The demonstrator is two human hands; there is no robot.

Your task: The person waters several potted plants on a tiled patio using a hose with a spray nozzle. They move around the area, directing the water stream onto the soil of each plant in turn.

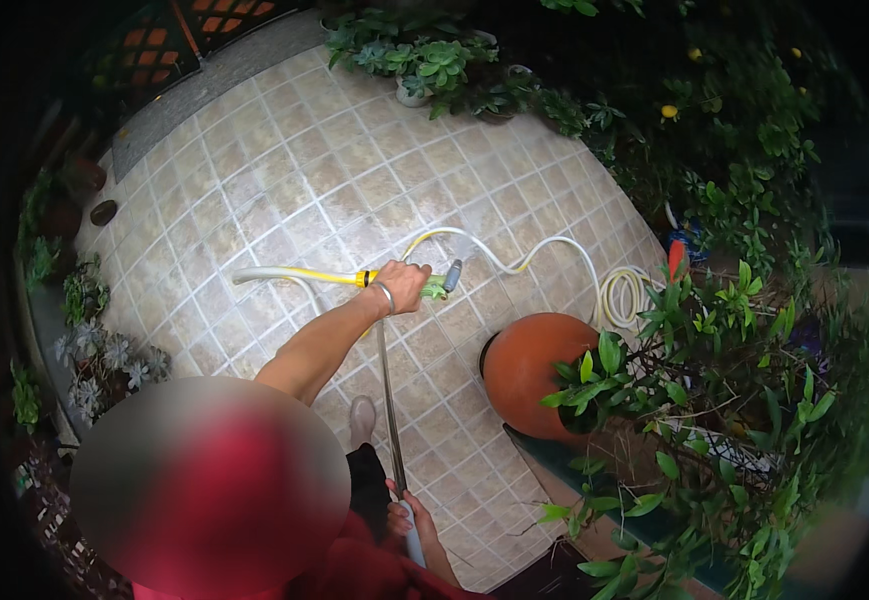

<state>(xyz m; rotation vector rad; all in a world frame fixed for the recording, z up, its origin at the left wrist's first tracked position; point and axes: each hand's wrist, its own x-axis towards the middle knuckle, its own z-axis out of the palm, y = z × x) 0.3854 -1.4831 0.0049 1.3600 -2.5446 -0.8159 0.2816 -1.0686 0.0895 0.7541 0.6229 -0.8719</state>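
My left hand [403, 286], with a band at its wrist, is closed around a green hose spray nozzle [434, 285] with a grey tip. A fine spray shows at the tip. From the nozzle's yellow connector, a white and yellow garden hose [307, 275] bends left and loops back across the floor. My right hand [413, 517] is wrapped around the light grip of a metal pole [387, 375]. The pole's far end runs up to my left hand, and I cannot tell whether that hand touches it. A shoe [363, 420] shows left of the pole.
Light floor tiles [442, 337] look wet in places. A terracotta pot [535, 375] lies at the right beside leafy branches [667, 390]. The hose coil [624, 296] rests behind it. Potted succulents [438, 64] line the far edge, and other plants [104, 356] the left.
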